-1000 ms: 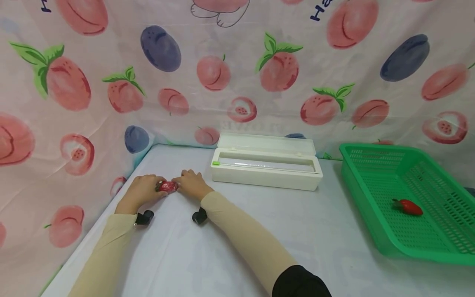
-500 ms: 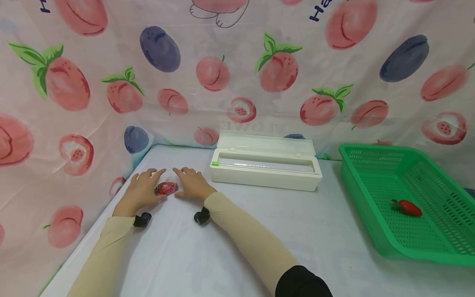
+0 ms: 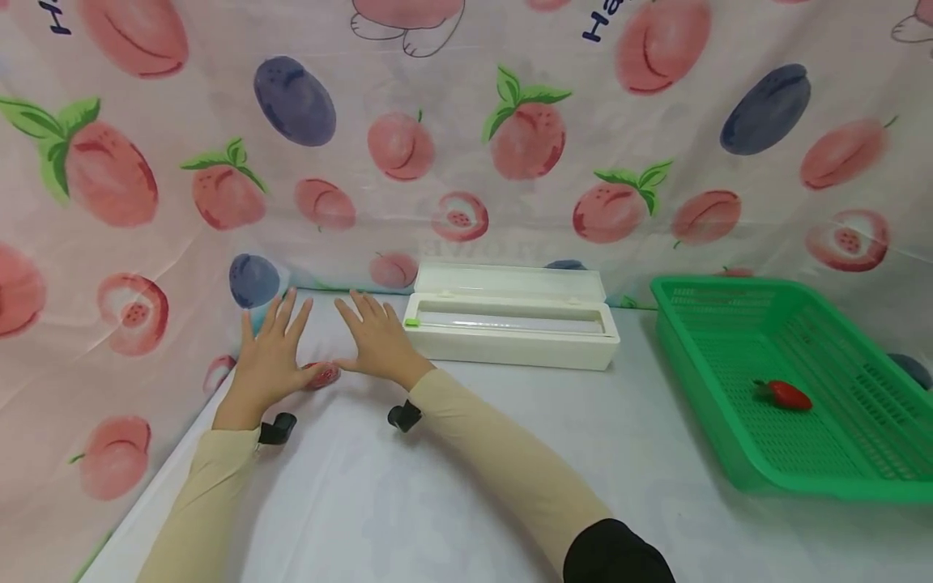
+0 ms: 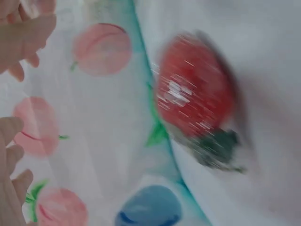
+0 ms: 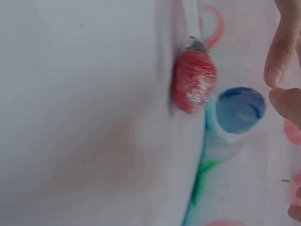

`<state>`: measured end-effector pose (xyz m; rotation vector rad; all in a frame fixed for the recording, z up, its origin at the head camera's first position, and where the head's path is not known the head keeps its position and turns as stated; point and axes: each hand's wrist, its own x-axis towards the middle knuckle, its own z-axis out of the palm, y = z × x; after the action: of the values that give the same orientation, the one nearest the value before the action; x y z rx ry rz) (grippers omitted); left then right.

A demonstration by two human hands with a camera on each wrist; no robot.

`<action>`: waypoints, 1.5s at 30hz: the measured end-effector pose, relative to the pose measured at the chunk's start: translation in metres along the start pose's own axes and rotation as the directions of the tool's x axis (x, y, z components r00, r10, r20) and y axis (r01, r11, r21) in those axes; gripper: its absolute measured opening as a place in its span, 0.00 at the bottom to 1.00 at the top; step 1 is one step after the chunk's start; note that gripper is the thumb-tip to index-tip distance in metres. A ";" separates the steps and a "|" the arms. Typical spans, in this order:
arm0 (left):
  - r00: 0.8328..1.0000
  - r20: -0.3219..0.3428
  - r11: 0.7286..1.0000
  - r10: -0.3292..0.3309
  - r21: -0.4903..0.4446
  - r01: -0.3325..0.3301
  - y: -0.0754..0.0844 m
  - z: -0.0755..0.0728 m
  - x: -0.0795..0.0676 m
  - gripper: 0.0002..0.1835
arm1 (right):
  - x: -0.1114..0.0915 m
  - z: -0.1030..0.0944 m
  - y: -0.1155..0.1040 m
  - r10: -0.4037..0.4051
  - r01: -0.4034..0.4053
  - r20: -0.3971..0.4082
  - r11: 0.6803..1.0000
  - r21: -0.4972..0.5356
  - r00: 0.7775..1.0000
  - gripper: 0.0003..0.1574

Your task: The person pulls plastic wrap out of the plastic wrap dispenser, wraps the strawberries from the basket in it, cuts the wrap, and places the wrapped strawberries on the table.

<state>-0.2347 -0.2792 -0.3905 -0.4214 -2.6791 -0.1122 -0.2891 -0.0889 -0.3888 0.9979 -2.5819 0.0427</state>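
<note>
A red strawberry point(image 3: 325, 375) with a green leafy top lies on the white table, wrapped tightly in shiny clear film. In the left wrist view the strawberry point(image 4: 195, 89) is blurred; the right wrist view shows the same strawberry point(image 5: 194, 82) whole. My left hand point(image 3: 268, 364) is spread at its left side, thumb overlapping its leafy end in the head view. On the other side my right hand point(image 3: 382, 344) is spread too, its thumb tip close to the fruit. Neither hand grips anything.
Behind my right hand stands a white cling film dispenser point(image 3: 510, 350), lid raised, with a roll inside. At the right sits a green plastic basket point(image 3: 717, 421) holding another red fruit point(image 3: 787, 395) with a green top. A fruit-print cloth point(image 3: 459, 146) hangs along the back and left.
Both hands have let go of the wrapped strawberry; their fingers have straightened and spread upward and apart. The strawberry stays on the table. The head view has shifted slightly.
</note>
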 end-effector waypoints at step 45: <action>0.965 -0.177 0.981 0.193 0.004 -0.195 0.174 0.047 0.079 0.47 | -0.156 -0.058 0.152 0.248 -0.254 -0.275 0.967 0.016 0.929 0.59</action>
<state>-0.2681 -0.0856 -0.3971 -0.6446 -2.4498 -0.1046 -0.2634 0.1345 -0.3737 0.5986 -2.4275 0.2077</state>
